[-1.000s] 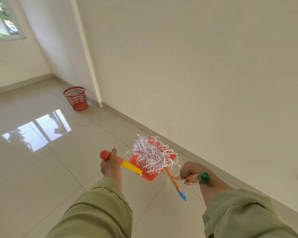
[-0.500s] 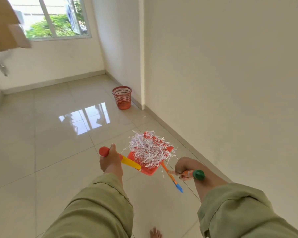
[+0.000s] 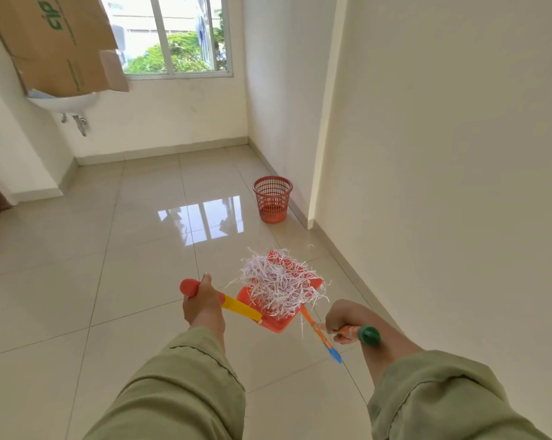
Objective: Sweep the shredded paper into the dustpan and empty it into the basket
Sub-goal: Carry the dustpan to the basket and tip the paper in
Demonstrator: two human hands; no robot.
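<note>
Orange dustpan (image 3: 276,323), heaped with white shredded paper (image 3: 279,282), hangs above the tiled floor (image 3: 109,281). Left hand (image 3: 201,304) has its fingers curled round the pan's red-and-yellow handle (image 3: 236,307). Right hand (image 3: 344,322) grips the brush (image 3: 319,333) with fingers closed on its shaft, bristles pointing down. Red basket (image 3: 272,199) stands well ahead by the wall, beside a pillar (image 3: 325,122).

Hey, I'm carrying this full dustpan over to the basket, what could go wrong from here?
1. The shredded paper is heaped above the dustpan rim, with strands hanging over the edges; a tilt or jolt would likely spill some.
2. The red mesh basket stands a way ahead beside the wall, so there's room for strands to drop en route.
3. The glossy tile floor may be slippery.
</note>
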